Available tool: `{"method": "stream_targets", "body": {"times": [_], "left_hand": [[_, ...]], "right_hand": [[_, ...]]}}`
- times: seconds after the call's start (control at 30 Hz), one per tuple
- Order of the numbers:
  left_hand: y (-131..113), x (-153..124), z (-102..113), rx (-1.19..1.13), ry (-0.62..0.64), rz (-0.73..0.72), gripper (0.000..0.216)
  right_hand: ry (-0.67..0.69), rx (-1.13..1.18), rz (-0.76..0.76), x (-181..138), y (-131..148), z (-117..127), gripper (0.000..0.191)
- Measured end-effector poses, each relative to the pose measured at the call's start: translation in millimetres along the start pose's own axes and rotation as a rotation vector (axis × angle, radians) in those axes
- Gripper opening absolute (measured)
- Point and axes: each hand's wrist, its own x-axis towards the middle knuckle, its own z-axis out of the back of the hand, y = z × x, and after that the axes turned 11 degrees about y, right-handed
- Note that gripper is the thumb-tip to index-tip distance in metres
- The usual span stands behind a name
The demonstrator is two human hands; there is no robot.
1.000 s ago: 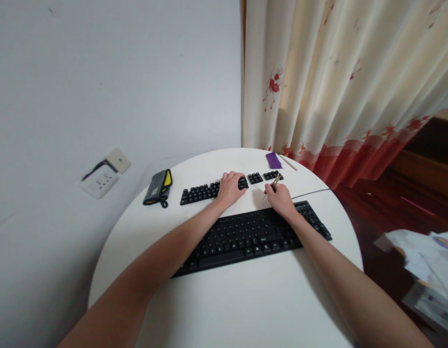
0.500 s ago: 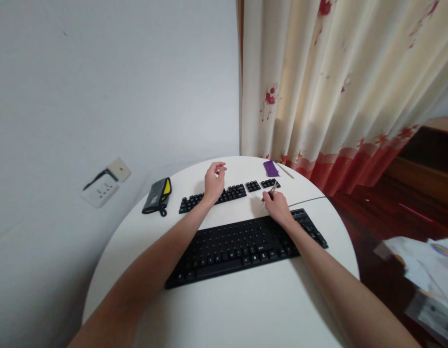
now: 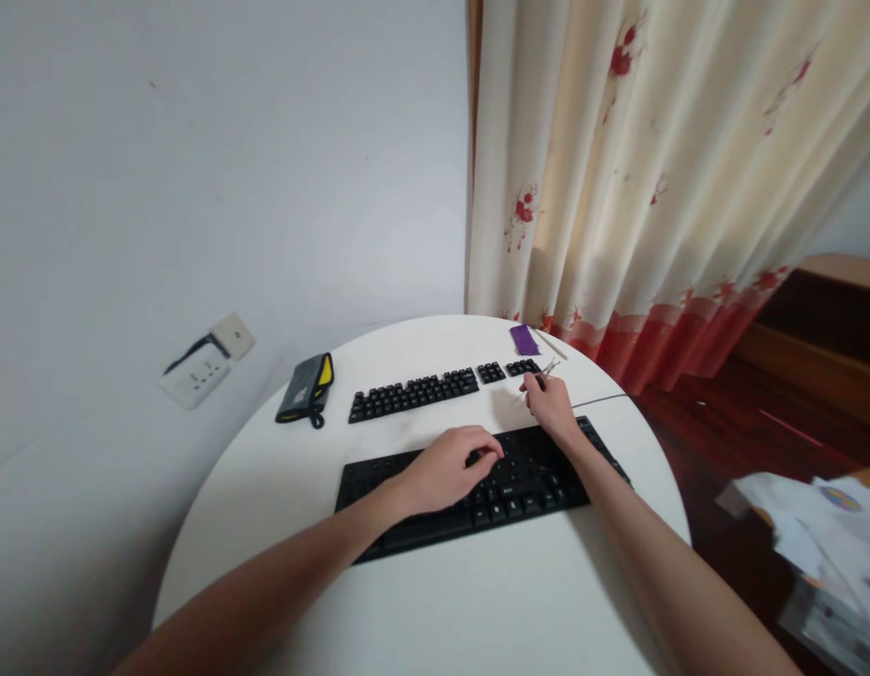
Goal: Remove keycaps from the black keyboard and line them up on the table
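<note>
Over the middle of a black keyboard (image 3: 420, 537) is my left hand (image 3: 455, 467), palm down, thumb and forefinger curled together. Whatever lies between those fingertips, if anything, is too small to make out. Many key positions on the keyboard show no caps, while its lower rows carry several. My right hand (image 3: 549, 404) is closed around a slim metal tool (image 3: 551, 366) above the keyboard's upper right edge. Behind the keyboard, loose black keycaps (image 3: 413, 394) lie in rows, with two smaller groups of keycaps (image 3: 491, 373) to the right.
A grey and yellow pouch (image 3: 304, 390) lies at the left of the round white table (image 3: 251, 526). A purple cloth (image 3: 525, 340) and a pale stick (image 3: 551, 345) lie at the back right. A cable (image 3: 600, 400) crosses the right edge. Wall and curtain stand behind.
My left hand has come back from the keycap rows to over the keyboard's middle. My right hand stays near the same place, still holding the metal tool. The view has shifted slightly.
</note>
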Motion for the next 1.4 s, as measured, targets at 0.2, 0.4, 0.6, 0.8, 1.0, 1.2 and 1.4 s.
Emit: {"method": "stream_targets", "body": {"times": [0.2, 0.4, 0.6, 0.8, 1.0, 1.2, 1.4], "left_hand": [[19.4, 4.0, -21.7, -0.106, -0.184, 0.025, 0.021], [27.7, 4.7, -20.1, -0.197, -0.231, 0.067, 0.02], [25.7, 4.1, -21.5, -0.143, -0.226, 0.029, 0.02], [26.7, 4.9, -21.9, -0.117, -0.241, 0.006, 0.02], [26.7, 6.3, -21.6, -0.096, -0.227, 0.015, 0.02], [25.4, 6.1, -21.2, -0.097, -0.234, 0.013, 0.019], [26.2, 5.7, -22.1, -0.097, -0.218, 0.002, 0.019]], "right_hand": [[-0.024, 0.065, -0.006, 0.7, 0.1, 6.3, 0.04], [-0.205, 0.254, 0.02, 5.8, 9.9, 32.8, 0.041], [-0.485, 0.53, 0.175, -11.3, 29.9, 87.5, 0.039], [-0.261, 0.146, 0.134, -65.8, 18.5, 99.8, 0.036], [-0.049, -0.223, 0.07, -96.0, -5.4, 83.4, 0.037], [-0.015, -0.313, 0.051, -100.7, -7.6, 75.0, 0.038], [0.004, -0.409, 0.089, -107.1, -3.9, 69.1, 0.035]]}}
